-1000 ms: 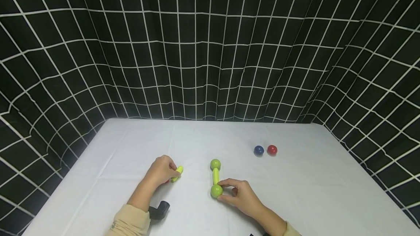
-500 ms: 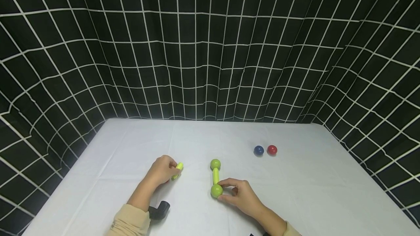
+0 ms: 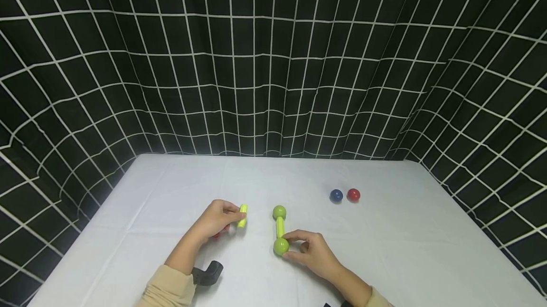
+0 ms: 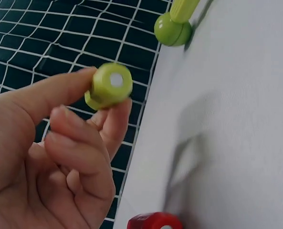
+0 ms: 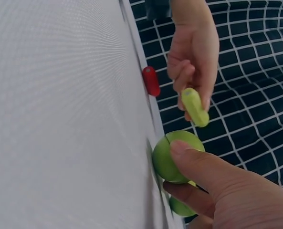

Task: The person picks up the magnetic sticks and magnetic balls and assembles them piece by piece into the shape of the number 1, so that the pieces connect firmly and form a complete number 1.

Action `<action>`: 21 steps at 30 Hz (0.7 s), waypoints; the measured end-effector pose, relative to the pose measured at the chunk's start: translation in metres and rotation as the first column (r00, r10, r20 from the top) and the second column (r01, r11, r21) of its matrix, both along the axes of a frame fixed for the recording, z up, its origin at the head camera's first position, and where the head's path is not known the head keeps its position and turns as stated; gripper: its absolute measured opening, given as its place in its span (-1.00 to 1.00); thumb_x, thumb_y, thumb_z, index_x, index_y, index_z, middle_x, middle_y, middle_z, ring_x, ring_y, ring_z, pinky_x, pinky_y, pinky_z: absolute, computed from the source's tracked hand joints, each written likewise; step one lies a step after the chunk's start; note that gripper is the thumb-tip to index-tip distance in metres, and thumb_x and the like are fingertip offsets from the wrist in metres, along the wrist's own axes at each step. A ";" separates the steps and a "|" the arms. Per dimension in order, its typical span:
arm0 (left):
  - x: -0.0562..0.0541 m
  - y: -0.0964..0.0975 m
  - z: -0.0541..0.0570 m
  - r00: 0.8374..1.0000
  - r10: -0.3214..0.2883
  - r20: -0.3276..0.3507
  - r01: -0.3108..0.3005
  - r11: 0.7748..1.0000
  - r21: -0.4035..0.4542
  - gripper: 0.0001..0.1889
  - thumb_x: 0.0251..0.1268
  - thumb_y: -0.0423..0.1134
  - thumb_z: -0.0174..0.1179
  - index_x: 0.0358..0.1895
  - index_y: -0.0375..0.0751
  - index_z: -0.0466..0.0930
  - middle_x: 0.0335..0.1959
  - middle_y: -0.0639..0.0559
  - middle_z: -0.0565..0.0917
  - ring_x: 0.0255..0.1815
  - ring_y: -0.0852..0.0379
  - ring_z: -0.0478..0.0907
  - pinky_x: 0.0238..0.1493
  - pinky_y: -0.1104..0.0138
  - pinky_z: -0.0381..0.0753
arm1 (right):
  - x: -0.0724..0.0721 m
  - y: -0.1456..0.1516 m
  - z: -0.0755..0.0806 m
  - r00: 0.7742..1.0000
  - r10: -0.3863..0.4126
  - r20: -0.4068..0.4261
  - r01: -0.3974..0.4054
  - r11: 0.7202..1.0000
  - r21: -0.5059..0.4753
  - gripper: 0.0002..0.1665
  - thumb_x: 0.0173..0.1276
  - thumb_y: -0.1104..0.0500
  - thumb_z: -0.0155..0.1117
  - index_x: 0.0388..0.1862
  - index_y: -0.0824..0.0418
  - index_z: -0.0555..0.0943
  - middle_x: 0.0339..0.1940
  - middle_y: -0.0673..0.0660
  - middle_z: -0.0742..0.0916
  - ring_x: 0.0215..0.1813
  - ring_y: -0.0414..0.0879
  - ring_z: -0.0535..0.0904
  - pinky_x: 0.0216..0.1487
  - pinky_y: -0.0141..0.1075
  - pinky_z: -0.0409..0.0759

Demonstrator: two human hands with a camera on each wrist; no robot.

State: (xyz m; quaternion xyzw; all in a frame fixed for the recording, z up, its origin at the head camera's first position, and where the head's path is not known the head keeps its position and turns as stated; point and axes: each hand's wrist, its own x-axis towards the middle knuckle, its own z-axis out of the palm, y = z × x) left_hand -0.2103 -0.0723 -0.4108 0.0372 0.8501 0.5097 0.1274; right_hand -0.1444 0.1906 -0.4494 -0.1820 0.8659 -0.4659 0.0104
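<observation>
My left hand (image 3: 218,219) pinches a short yellow-green rod (image 3: 242,216) between thumb and fingertips, held above the table. In the left wrist view a pale round spot marks the end of this rod (image 4: 115,81). Thumb and forefinger of my right hand (image 3: 314,255) grip the nearer green ball (image 3: 281,246) of a dumbbell-like piece on the table. A yellow-green rod (image 3: 279,227) joins that ball to a farther green ball (image 3: 279,212). Beneath my left hand lies a red rod (image 5: 151,81), mostly hidden in the head view.
A blue ball (image 3: 336,196) and a red ball (image 3: 353,195) lie side by side at the back right of the white table (image 3: 384,240). A black strap-like device (image 3: 208,274) shows by my left forearm. Black grid-patterned cloth (image 3: 273,60) hangs behind and on both sides.
My left hand has lifted the yellow-green rod and brought it a little right, turning it more upright in view. The red rod under it shows more. My right hand keeps its grip on the ball.
</observation>
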 end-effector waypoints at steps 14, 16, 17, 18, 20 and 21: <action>0.001 0.014 -0.012 0.993 -0.105 0.058 0.100 0.991 0.086 -0.66 0.07 -0.08 0.30 -0.21 -0.29 0.65 -0.73 0.11 0.48 -0.73 0.26 0.29 -0.54 0.40 0.28 | -0.011 0.001 -0.001 1.000 0.001 -0.004 -0.001 1.000 -0.006 -0.58 0.01 0.13 0.46 -0.11 0.20 0.64 -0.16 0.16 0.74 -0.74 -0.44 0.15 -0.71 -0.57 0.20; 0.002 0.015 -0.013 0.992 -0.111 0.059 0.105 0.990 0.090 -0.66 0.06 -0.08 0.30 -0.22 -0.29 0.66 -0.74 0.12 0.48 -0.74 0.27 0.29 -0.54 0.40 0.27 | -0.013 0.001 -0.001 1.000 0.006 -0.001 -0.006 1.000 -0.016 -0.58 0.01 0.15 0.46 -0.11 0.22 0.64 -0.16 0.18 0.73 -0.75 -0.44 0.15 -0.71 -0.58 0.19; 0.002 0.016 -0.013 0.992 -0.115 0.060 0.109 0.990 0.093 -0.67 0.06 -0.08 0.30 -0.22 -0.29 0.66 -0.75 0.12 0.47 -0.74 0.27 0.28 -0.55 0.41 0.26 | -0.014 0.001 -0.001 1.000 0.005 -0.001 -0.005 1.000 -0.018 -0.58 0.01 0.15 0.46 -0.11 0.22 0.64 -0.15 0.18 0.73 -0.75 -0.44 0.15 -0.71 -0.58 0.19; 0.003 0.017 -0.014 0.991 -0.118 0.063 0.112 0.989 0.097 -0.67 0.06 -0.08 0.30 -0.22 -0.29 0.66 -0.76 0.12 0.46 -0.74 0.27 0.28 -0.55 0.41 0.26 | -0.016 0.001 -0.001 1.000 0.002 -0.001 -0.002 1.000 -0.018 -0.58 0.01 0.16 0.47 -0.11 0.22 0.64 -0.15 0.18 0.73 -0.75 -0.44 0.16 -0.71 -0.58 0.19; 0.003 0.018 -0.015 0.989 -0.130 0.070 0.121 0.986 0.114 -0.67 0.07 -0.09 0.30 -0.22 -0.30 0.65 -0.76 0.13 0.44 -0.73 0.28 0.27 -0.57 0.42 0.25 | -0.019 0.000 -0.001 1.000 -0.002 0.000 0.002 1.000 -0.026 -0.57 0.00 0.17 0.47 -0.11 0.22 0.64 -0.14 0.19 0.73 -0.75 -0.44 0.16 -0.71 -0.57 0.19; 0.004 0.018 -0.015 0.988 -0.138 0.073 0.128 0.984 0.123 -0.68 0.08 -0.10 0.29 -0.22 -0.31 0.65 -0.77 0.14 0.43 -0.73 0.28 0.27 -0.59 0.43 0.24 | -0.020 -0.001 -0.001 1.000 -0.005 0.002 0.005 0.999 -0.031 -0.57 -0.01 0.17 0.47 -0.10 0.23 0.64 -0.14 0.19 0.73 -0.76 -0.44 0.16 -0.71 -0.57 0.19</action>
